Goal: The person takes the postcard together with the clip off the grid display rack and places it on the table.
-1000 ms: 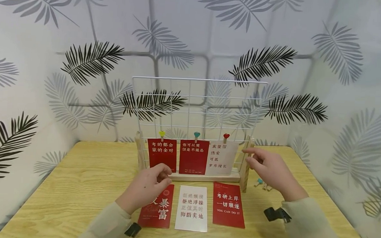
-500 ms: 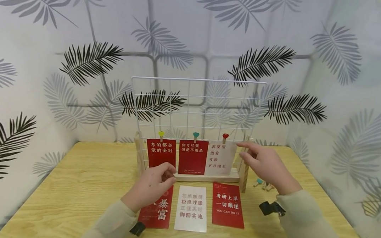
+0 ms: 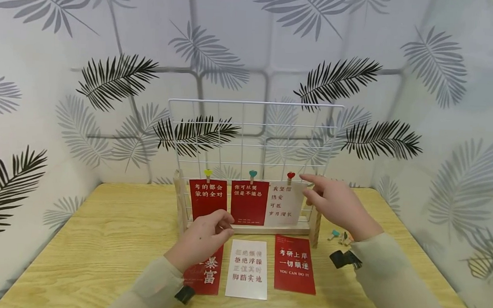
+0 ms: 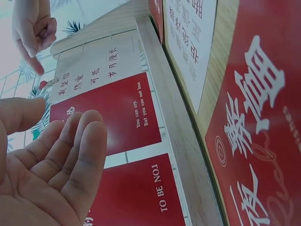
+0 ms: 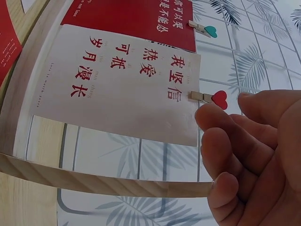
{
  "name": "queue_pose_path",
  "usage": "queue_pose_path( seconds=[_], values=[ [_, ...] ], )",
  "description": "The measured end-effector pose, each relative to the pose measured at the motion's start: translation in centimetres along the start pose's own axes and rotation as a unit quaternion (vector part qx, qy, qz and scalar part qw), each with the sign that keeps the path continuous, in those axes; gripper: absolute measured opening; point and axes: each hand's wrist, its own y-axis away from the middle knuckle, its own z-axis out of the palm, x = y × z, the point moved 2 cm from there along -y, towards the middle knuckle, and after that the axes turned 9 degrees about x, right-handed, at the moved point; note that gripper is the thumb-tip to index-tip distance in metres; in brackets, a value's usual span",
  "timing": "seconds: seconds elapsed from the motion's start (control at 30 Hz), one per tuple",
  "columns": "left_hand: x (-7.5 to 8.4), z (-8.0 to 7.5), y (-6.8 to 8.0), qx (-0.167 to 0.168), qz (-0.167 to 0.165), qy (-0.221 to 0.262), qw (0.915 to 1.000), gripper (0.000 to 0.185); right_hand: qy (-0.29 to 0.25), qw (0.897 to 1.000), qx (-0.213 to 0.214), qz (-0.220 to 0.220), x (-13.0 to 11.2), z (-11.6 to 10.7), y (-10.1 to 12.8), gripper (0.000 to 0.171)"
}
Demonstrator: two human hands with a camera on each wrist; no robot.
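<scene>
My right hand [image 3: 340, 203] is raised at the right side of a wire grid rack [image 3: 257, 102], index finger stretched toward a red heart clip [image 3: 291, 175]. That clip pins a white card [image 5: 117, 84] to the rack; in the right wrist view the fingertips are close beside the heart, holding nothing. My left hand [image 3: 201, 238] hovers low in front of the rack, palm and loosely bent fingers bare in the left wrist view. Left of the white card hang a middle red card [image 3: 249, 209] under a teal heart clip [image 3: 252, 174] and another red card [image 3: 208, 200] under a yellow heart clip [image 3: 208, 173].
On the wooden table [image 3: 102, 239] before the rack lie a red card [image 3: 209, 281], partly behind my left hand, a white card [image 3: 247, 269] and another red card [image 3: 295, 266]. Several loose clips [image 3: 335, 233] lie at the right. Wooden posts [image 3: 315, 228] support the rack.
My right hand has moved left and slightly up, from the rack's right post to beside the red heart clip. My left hand has drifted a little to the right.
</scene>
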Motion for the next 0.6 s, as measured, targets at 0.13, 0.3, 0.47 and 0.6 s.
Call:
queue_pose_path(
  seconds=[0.13,0.3,0.47,0.6],
  values=[
    [0.1,0.2,-0.1,-0.012,0.003,0.01,0.9999,0.019,-0.001,1.0,-0.004,-0.004,-0.1,0.2,-0.4,0.049],
    [0.3,0.6,-0.3,-0.024,0.003,0.025,0.9994,0.02,0.005,1.0,-0.004,-0.012,-0.2,0.3,-0.9,0.049],
    [0.5,1.0,-0.6,-0.028,-0.003,0.037,0.9989,0.024,0.007,1.0,-0.004,-0.016,-0.6,0.2,-1.3,0.051],
    [0.7,1.5,-1.2,-0.034,-0.004,0.044,0.9985,0.027,0.019,1.0,-0.005,-0.012,-1.0,0.2,-1.7,0.052]
  ],
)
